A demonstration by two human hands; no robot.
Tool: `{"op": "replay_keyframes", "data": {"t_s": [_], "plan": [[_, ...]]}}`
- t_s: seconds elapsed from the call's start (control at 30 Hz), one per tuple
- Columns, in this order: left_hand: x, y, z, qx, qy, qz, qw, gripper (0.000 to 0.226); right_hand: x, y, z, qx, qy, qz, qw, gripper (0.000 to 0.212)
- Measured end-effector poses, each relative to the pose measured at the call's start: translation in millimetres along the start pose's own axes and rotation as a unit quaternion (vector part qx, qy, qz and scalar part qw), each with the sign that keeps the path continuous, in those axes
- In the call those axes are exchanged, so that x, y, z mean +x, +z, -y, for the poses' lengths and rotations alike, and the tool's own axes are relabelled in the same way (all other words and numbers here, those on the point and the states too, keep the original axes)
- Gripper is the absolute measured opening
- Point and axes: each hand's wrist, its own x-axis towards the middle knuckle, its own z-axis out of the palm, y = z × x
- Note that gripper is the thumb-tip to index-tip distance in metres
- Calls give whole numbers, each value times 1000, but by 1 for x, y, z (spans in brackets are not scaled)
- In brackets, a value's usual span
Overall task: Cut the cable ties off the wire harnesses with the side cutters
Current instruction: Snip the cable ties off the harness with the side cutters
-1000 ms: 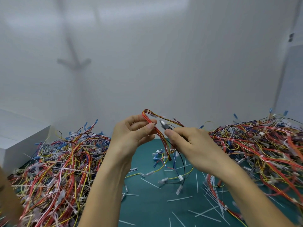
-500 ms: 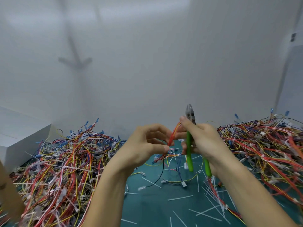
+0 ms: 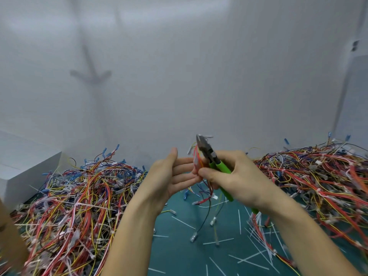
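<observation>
Now left hand (image 3: 169, 177) flat beside cutters (image 3: 222, 167)

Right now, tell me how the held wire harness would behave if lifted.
Probably floppy: the wire harness dangles below the right hand. Likely light: that hand's thumb pinches it while gripping the side cutters. Trailing ends may snag.

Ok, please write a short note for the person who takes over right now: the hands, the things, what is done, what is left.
The left hand is open, straight fingers against the small harness.
The right hand grips the side cutters, tip up; its thumb presses the same harness.
Done: many cut ties lie on the green mat.
Left to do: the left pile and the right pile hold many harnesses with white ties on.
</observation>
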Motion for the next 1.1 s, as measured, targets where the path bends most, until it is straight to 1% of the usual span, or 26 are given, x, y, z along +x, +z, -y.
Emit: {"op": "replay_keyframes", "data": {"t_s": [0.07, 0.13, 0.17, 0.23, 0.3, 0.33, 0.43, 0.53, 0.63, 0.7, 0.73, 0.8, 0.87, 0.93, 1.0, 1.03, 1.1], "plan": [[1, -2, 0, -68, -19, 11, 997, 52, -1, 3, 0, -18, -1, 26, 1000, 7], [2, -3, -2, -129, -11, 17, 991, 53, -1, 5, 0, -41, 11, 40, 998, 5], [2, -4, -3, -161, 1, 20, 987, 50, 0, 6, -1, -41, 20, 42, 998, 6], [1, -6, -7, -209, 24, 18, 977, 33, -1, 5, 0, -21, 39, 39, 998, 7], [-1, -7, -8, -215, 35, 5, 976, 15, -1, 4, 0, 2, 56, 31, 998, 7], [-2, -8, -9, -214, 38, -1, 976, 12, -1, 4, -1, 9, 62, 26, 998, 6], [-2, -8, -9, -218, 42, -21, 975, 13, -1, 2, -2, 28, 80, 28, 996, 4], [-1, -8, -9, -183, 49, -31, 981, 20, -2, 1, -2, 37, 109, 43, 992, 6], [0, -8, -7, -130, 63, -26, 989, 24, -4, -1, -2, 24, 129, 67, 989, 8], [-1, -9, -6, -70, 80, -12, 994, 17, -3, 0, -1, 26, 125, 48, 991, 12], [-2, -9, -6, -36, 87, -5, 996, 12, -2, 1, -1, 39, 120, 15, 992, 15], [-4, -8, -6, 40, 105, 13, 994, 7, 2, 3, 0, 70, 107, -76, 989, 17], [-7, -5, -5, 118, 134, 37, 983, 10, 4, 3, 0, 100, 100, -160, 977, 17], [-10, 1, -6, 188, 176, 67, 964, 13, 5, -1, -1, 128, 106, -201, 965, 20], [-12, 7, -6, 262, 229, 96, 933, 17, 4, -5, -2, 140, 115, -200, 963, 32], [-13, 10, -6, 312, 256, 104, 909, 20, 4, -6, -2, 145, 116, -197, 963, 38], [-14, 16, -5, 422, 296, 105, 851, 31, 4, -7, -1, 163, 108, -207, 959, 44]]}}
